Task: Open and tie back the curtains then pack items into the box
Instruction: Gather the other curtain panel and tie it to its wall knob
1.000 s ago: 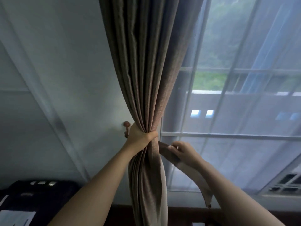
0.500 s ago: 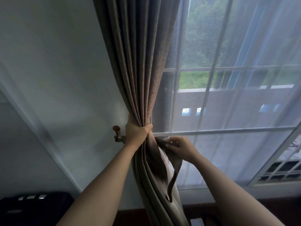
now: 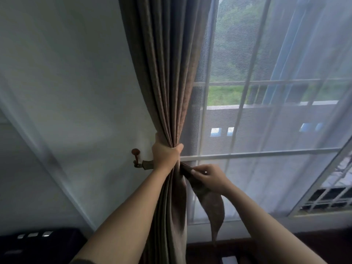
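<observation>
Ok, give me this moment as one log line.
stage: tying back curtain | left hand: grips bunched curtain | right hand: pinches tieback strap | strap end: hanging loose | hook: left of curtain

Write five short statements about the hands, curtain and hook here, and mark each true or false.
1. The left hand grips the gathered brown curtain. True.
2. The right hand hangs idle, holding nothing. False: it pinches the fabric tieback.
3. The wall hook sits left of the curtain. True.
4. The tieback's free end is looped over the hook. False: it hangs loose below the right hand.
5. The window is uncovered. False: a sheer curtain hangs across it.
</observation>
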`<move>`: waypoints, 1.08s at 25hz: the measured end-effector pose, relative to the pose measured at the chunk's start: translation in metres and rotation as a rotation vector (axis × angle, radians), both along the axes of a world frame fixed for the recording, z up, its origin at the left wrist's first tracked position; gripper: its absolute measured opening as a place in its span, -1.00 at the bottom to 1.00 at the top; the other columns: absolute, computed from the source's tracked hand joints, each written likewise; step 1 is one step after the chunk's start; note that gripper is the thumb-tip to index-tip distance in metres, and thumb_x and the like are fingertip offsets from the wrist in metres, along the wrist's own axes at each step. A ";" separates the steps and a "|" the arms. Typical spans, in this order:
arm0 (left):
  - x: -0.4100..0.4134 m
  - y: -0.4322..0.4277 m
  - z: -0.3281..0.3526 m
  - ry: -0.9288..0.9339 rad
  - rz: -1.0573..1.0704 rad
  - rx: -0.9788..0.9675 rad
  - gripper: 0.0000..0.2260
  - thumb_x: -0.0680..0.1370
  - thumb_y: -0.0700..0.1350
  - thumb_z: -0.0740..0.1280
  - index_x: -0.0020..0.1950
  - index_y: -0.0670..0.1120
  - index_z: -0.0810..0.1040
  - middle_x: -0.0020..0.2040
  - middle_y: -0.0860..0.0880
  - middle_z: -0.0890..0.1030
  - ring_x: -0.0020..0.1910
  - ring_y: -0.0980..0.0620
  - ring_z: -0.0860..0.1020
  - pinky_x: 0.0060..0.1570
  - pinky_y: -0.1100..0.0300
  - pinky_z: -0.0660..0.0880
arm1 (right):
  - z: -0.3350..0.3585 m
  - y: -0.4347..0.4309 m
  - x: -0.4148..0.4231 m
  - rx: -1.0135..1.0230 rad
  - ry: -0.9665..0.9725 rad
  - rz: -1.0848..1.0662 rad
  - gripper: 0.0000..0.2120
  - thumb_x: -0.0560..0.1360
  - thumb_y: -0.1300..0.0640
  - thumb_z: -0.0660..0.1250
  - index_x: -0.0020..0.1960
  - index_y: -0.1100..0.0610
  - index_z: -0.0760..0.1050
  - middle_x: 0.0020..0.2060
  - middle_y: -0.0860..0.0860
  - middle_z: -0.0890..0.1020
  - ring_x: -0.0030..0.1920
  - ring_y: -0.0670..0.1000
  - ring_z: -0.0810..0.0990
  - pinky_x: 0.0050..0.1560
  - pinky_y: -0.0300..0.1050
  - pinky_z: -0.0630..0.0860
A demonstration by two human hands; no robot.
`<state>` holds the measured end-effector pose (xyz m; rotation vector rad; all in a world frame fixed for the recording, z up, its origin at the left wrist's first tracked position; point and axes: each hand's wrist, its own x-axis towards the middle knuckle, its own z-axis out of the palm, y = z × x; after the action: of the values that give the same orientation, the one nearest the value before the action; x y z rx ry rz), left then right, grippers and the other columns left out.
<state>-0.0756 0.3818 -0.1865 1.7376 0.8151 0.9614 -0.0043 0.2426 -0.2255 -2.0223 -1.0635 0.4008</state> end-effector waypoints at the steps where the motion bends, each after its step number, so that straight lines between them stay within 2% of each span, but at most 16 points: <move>1: 0.004 -0.007 0.000 -0.001 -0.016 -0.007 -0.56 0.35 -0.21 0.42 0.20 -0.13 0.45 -0.06 -0.02 0.59 -0.14 0.03 0.53 -0.33 0.52 0.37 | -0.001 0.001 -0.010 0.010 0.020 -0.010 -0.80 0.54 0.18 0.28 0.07 0.09 0.65 -0.21 -0.01 0.67 -0.26 -0.17 0.54 -0.26 -0.43 0.38; 3: 0.010 -0.014 0.001 -0.020 -0.007 -0.018 -0.54 0.34 -0.20 0.42 0.23 -0.14 0.45 -0.04 -0.04 0.61 -0.15 0.04 0.53 -0.23 0.39 0.41 | -0.005 0.005 -0.028 0.014 0.031 -0.030 -0.77 0.52 0.21 0.25 0.08 0.08 0.64 -0.24 0.01 0.65 -0.25 -0.12 0.51 -0.30 -0.38 0.34; 7: 0.013 -0.010 0.005 0.069 -0.033 -0.029 -0.56 0.37 -0.16 0.42 0.23 -0.12 0.46 -0.04 -0.01 0.58 -0.13 0.06 0.52 -0.15 0.32 0.39 | -0.013 0.010 -0.048 0.042 0.118 -0.046 -0.68 0.46 0.21 0.24 0.15 0.03 0.58 -0.29 0.06 0.58 -0.25 -0.05 0.49 -0.21 -0.16 0.39; 9: 0.010 -0.008 0.010 0.249 -0.028 0.033 -0.58 0.39 -0.04 0.40 0.20 -0.15 0.45 0.00 -0.04 0.54 -0.07 -0.01 0.55 -0.14 0.23 0.41 | -0.013 0.015 -0.055 0.047 0.144 -0.064 -0.68 0.44 0.20 0.25 0.16 0.02 0.57 -0.31 0.05 0.55 -0.27 -0.04 0.48 -0.22 -0.13 0.41; 11: 0.004 -0.006 0.020 0.572 -0.008 0.160 -0.44 0.40 0.13 0.35 0.26 -0.18 0.39 0.13 -0.15 0.49 0.08 -0.14 0.54 -0.06 0.13 0.45 | -0.013 0.019 -0.063 0.053 0.173 -0.089 -0.65 0.42 0.22 0.26 0.17 0.00 0.55 -0.30 0.03 0.56 -0.27 -0.01 0.51 -0.21 -0.07 0.47; 13: -0.003 -0.003 0.035 0.790 -0.072 0.234 -0.47 0.44 0.20 0.27 0.25 -0.15 0.45 0.15 -0.13 0.55 0.07 -0.14 0.56 -0.01 0.13 0.51 | -0.015 0.022 -0.068 0.070 0.184 -0.102 -0.61 0.40 0.21 0.25 0.19 -0.03 0.53 -0.31 0.02 0.58 -0.26 0.03 0.53 -0.17 0.00 0.51; 16: -0.011 0.003 0.039 0.739 -0.164 0.151 -0.63 0.45 0.17 0.27 0.07 -0.07 0.57 0.00 -0.09 0.65 -0.17 -0.08 0.64 -0.18 0.12 0.62 | -0.025 0.023 -0.076 0.127 0.229 -0.117 -0.59 0.34 0.13 0.25 0.16 -0.13 0.52 -0.38 0.00 0.54 -0.33 0.03 0.51 -0.23 0.05 0.48; 17: -0.013 0.003 0.037 0.696 -0.167 0.132 -0.67 0.45 0.16 0.29 0.03 -0.06 0.56 -0.01 -0.09 0.66 -0.19 -0.08 0.65 -0.20 0.12 0.63 | -0.029 0.023 -0.081 0.165 0.259 -0.126 -0.57 0.32 0.11 0.25 0.15 -0.15 0.51 -0.38 -0.04 0.54 -0.33 -0.04 0.50 -0.25 0.02 0.47; 19: -0.016 0.004 0.032 0.645 -0.170 0.101 -0.71 0.43 0.14 0.31 0.01 -0.03 0.54 0.01 -0.08 0.66 -0.16 -0.09 0.66 -0.16 0.07 0.64 | -0.032 0.023 -0.097 0.252 0.326 -0.128 -0.56 0.35 0.16 0.27 0.19 -0.14 0.51 -0.35 -0.18 0.52 -0.32 -0.19 0.47 -0.22 -0.19 0.45; 21: -0.019 0.005 0.032 0.642 -0.171 0.085 -0.66 0.40 0.15 0.33 0.05 -0.03 0.55 0.03 -0.08 0.65 -0.15 -0.11 0.66 -0.11 0.05 0.64 | -0.032 0.024 -0.110 0.295 0.373 -0.132 -0.56 0.40 0.22 0.30 0.25 -0.08 0.49 -0.27 -0.21 0.54 -0.30 -0.25 0.51 -0.17 -0.30 0.48; 23: -0.022 0.009 0.033 0.608 -0.194 0.054 -0.66 0.39 0.13 0.36 0.07 -0.02 0.55 0.06 -0.08 0.64 -0.13 -0.10 0.66 -0.11 0.04 0.64 | -0.031 0.030 -0.116 0.325 0.383 -0.166 -0.58 0.43 0.23 0.33 0.28 0.04 0.48 -0.02 -0.16 0.52 -0.20 -0.27 0.56 -0.11 -0.37 0.50; 25: -0.023 0.010 0.032 0.540 -0.237 -0.001 -0.65 0.40 0.08 0.39 0.13 -0.04 0.54 0.09 -0.07 0.62 -0.07 -0.06 0.64 -0.15 0.04 0.65 | -0.035 0.039 -0.116 0.329 0.422 -0.245 -0.49 0.45 0.21 0.35 0.38 0.06 0.38 0.26 -0.07 0.34 -0.14 -0.10 0.61 -0.03 -0.34 0.55; 27: -0.022 0.011 0.031 0.486 -0.254 -0.022 -0.61 0.41 0.05 0.40 0.18 -0.08 0.53 0.12 -0.07 0.61 -0.04 -0.06 0.63 -0.17 0.05 0.65 | -0.039 0.050 -0.118 0.387 0.481 -0.275 -0.45 0.43 0.21 0.36 0.40 0.10 0.36 0.41 -0.07 0.20 -0.14 0.01 0.64 0.01 -0.22 0.59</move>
<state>-0.0976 0.3927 -0.1555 2.0298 0.8732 0.3601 -0.1219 0.2926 -0.2643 -1.5853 -0.5103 0.4644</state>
